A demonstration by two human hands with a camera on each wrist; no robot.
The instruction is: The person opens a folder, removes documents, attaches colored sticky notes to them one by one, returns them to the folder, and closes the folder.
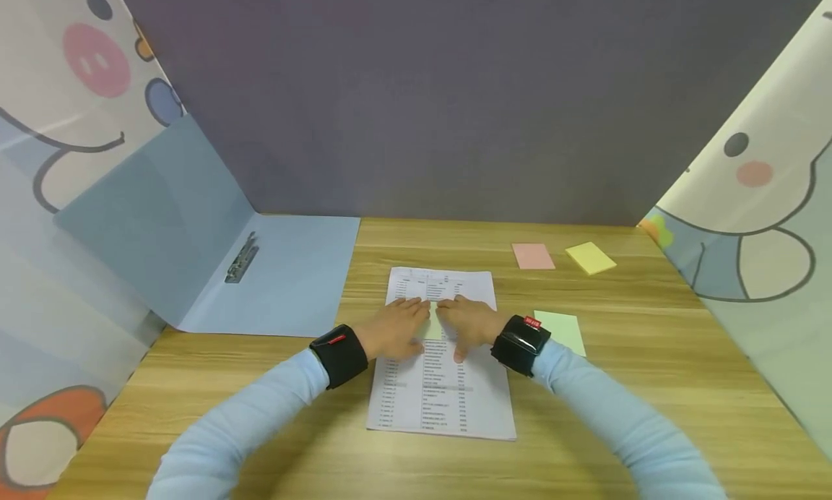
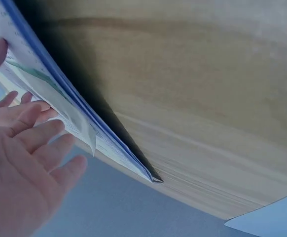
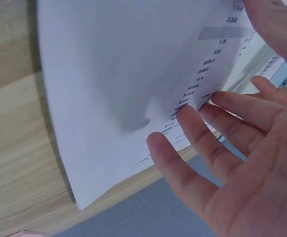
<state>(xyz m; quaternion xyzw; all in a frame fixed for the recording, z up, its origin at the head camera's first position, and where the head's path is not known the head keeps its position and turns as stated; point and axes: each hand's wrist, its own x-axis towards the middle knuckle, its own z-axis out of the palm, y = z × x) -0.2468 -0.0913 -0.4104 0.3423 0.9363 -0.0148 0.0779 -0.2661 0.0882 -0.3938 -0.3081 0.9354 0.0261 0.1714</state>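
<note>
A stack of printed sheets (image 1: 442, 406) lies on the wooden table in front of me. On its upper half is a pale green sticky note (image 1: 433, 325), between my two hands; its lower end curls up off the page in the left wrist view. My left hand (image 1: 395, 330) rests at the note's left side with fingers extended, fingertips right at its edge. From the other side my right hand (image 1: 473, 323) touches the page, fingers spread and nearly straight, fingertips by the note's upper right. Neither hand curls round anything.
An open blue folder (image 1: 299, 269) with a metal clip (image 1: 243, 258) stands at the left, its cover leaning up. Pink (image 1: 533, 256) and yellow (image 1: 590, 258) sticky pads lie at the back right. A pale green pad (image 1: 562, 330) sits beside my right wrist. A grey panel (image 1: 416, 110) rises behind.
</note>
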